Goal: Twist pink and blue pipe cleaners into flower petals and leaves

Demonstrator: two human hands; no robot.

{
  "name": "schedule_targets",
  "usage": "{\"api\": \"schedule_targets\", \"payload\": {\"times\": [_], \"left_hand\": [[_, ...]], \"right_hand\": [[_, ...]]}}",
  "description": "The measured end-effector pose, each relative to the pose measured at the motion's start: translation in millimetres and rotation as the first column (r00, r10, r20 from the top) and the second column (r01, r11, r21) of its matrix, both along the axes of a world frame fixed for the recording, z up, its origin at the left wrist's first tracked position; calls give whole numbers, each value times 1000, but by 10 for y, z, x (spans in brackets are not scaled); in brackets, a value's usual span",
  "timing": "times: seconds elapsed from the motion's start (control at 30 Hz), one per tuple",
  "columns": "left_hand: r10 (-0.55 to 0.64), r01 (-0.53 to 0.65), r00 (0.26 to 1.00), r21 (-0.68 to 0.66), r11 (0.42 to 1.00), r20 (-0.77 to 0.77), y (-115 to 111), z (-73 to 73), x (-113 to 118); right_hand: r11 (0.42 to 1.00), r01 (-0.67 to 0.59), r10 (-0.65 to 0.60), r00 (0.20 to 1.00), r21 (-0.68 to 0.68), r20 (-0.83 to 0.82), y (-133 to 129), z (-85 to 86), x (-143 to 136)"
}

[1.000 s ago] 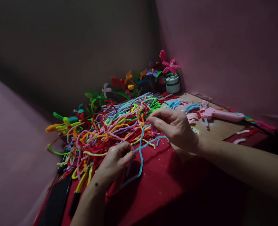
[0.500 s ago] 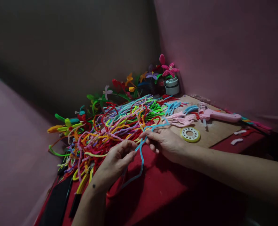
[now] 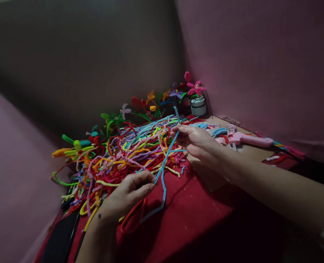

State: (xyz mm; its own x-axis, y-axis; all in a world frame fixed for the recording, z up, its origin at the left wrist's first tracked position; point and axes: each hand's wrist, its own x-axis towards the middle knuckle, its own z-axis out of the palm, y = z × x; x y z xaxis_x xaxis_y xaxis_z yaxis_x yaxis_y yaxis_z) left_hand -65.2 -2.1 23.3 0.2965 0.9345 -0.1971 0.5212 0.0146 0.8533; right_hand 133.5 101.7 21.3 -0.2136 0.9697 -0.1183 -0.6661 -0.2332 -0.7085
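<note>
A light blue pipe cleaner (image 3: 166, 156) stretches slantwise between my two hands. My left hand (image 3: 130, 190) pinches its lower part between thumb and fingers. Higher up and to the right, my right hand (image 3: 196, 140) grips it near the top, and a short end sticks up above the fingers. From a crossing between the hands, a bent blue length hangs down over the red tabletop (image 3: 189, 208). Behind both hands lies a big heap of pipe cleaners (image 3: 140, 146) in many colours.
Pipe-cleaner flowers, one of them pink (image 3: 196, 88), stand along the back beside a pale lidded container (image 3: 198, 106). A pink glue gun (image 3: 249, 138) lies on a brown board (image 3: 252, 155) at right. A black flat object (image 3: 60, 237) and red-handled scissors (image 3: 126, 224) are at front left.
My right hand has moved up and away from my left, drawing the blue pipe cleaner out straighter between them. My left hand has shifted slightly down and left. The tape roll is now hidden.
</note>
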Motion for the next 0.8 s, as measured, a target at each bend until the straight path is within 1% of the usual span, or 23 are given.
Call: {"api": "schedule_targets", "payload": {"times": [0.13, 0.2, 0.27, 0.37, 0.53, 0.7, 0.77, 0.8], "left_hand": [[-2, 2, 1000, 2, 1000, -24, 6, -7, -20], [-27, 29, 998, 24, 999, -61, 19, -18, -22], [-65, 69, 993, 41, 997, -102, 36, -34, -19], [-103, 113, 982, 59, 992, -156, 62, -63, -22], [-61, 86, 975, 109, 990, -215, 89, -97, -63], [-111, 155, 943, 117, 981, -313, 85, -90, -27], [-108, 156, 938, 125, 980, -329, 84, -90, -19], [-90, 138, 943, 131, 982, -321, 86, -92, -24]], "right_hand": [[995, -70, 59, 987, -70, -150, 59, 7, -21], [994, -84, 67, 974, -73, -219, 86, -21, -18], [993, -93, 72, 966, -71, -250, 112, -50, -4], [990, -111, 89, 969, -86, -231, 140, -76, 17], [990, -139, 127, 967, -36, -223, 166, -82, 6], [987, -140, 123, 974, -77, -192, 200, -111, -17], [987, -138, 121, 974, -82, -193, 219, -136, -15], [990, -122, 105, 975, -76, -196, 229, -149, -12]]}}
